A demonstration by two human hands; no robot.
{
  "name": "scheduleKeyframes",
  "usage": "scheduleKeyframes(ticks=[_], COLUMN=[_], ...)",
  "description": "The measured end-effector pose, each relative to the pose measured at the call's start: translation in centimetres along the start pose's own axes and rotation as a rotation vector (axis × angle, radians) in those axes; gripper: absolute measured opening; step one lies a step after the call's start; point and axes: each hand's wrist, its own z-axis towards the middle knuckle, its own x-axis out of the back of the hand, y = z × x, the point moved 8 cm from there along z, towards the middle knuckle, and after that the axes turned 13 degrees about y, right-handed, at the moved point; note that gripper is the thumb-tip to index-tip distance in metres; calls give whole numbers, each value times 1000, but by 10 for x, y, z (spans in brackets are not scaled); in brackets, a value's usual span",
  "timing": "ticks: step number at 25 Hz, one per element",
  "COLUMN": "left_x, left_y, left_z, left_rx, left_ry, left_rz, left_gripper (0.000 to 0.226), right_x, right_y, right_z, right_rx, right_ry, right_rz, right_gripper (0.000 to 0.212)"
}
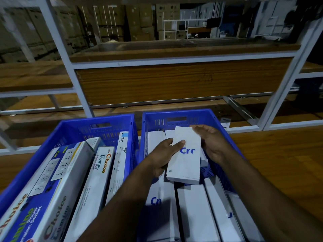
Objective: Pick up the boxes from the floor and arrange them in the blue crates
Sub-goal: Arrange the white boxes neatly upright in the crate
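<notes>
both hands' fingers (pixel 178 143) clamp a white box (pixel 185 159) over the right blue crate (pixel 176 114).

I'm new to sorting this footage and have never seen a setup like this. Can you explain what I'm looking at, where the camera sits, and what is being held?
There is no machine here: a person works with bare hands, and the single camera sits on their head, looking forward and down. The left hand and right hand together hold a white box with blue lettering above the right blue crate, which already holds similar white boxes. The left blue crate beside it holds long boxes printed "Choice". Behind the crates stands a white metal rack with wooden shelves.
</notes>
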Motion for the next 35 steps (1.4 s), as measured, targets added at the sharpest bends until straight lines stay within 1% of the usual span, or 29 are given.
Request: scheduleKeyframes(ticks=[2,4,6,7,9,12,13,14,15,16,17,19,20,22,25,27,29,31,33,35], left_x=[0,4,9,7,0,-9,-14,-15,-17,-17,-16,-17,-20,-22,-19,-12,-5,1,8,13], left_y=[2,4,0,0,4,8,12,12,13,12,9,0,-3,-6,-6,-2,1,0,0,0], left_z=[0,2,5,3,-1,-8,-13,-13,-15,-15,-15,-12,-12,-11,-4,-3,1,5,9,11], left_rx=[-14,-15,77,134,180,154,131,121,122,135,147,193,210,181,126,117,118,117,105,102], left_ry=[17,70,97,60,-53,-165,-183,-186,-183,-183,-180,-231,-273,-294,-214,-138,-72,3,88,139], left_rz=[14,20,-93,-182,-309,-328,-319,-299,-275,-263,-241,-225,-232,-215,-188,-248,-313,-334,-343,-374], left_gripper=[30,31,38,42,49,54,55,50,44,48,61,85,88,77,51,40,37,34,29,34], right_x=[0,-3,-9,-13,-18,-23,-23,-23,-22,-21,-19,-11,-6,1,1,-2,-6,-8,-11,-14], right_y=[-2,-4,-5,-3,1,0,-1,-2,-3,-3,-3,-5,-6,-7,-2,2,7,10,19,27], right_z=[1,2,0,-1,-5,-13,-14,-14,-14,-14,-14,-11,-9,-7,-2,-1,-3,-6,-11,-21], right_rx=[29,34,-19,-67,-150,-183,-175,-159,-138,-118,-97,-42,-17,-8,-44,-70,-106,-139,-202,-268], right_ry=[11,-25,-90,-120,-172,-246,-243,-218,-176,-130,-86,-1,32,57,18,-29,-80,-100,-150,-248], right_rz=[-7,0,63,108,169,229,220,185,129,70,29,-22,-41,-29,41,69,72,23,-66,-183], right_gripper=[16,23,33,37,42,52,56,58,57,54,51,50,48,42,35,37,35,33,36,39])
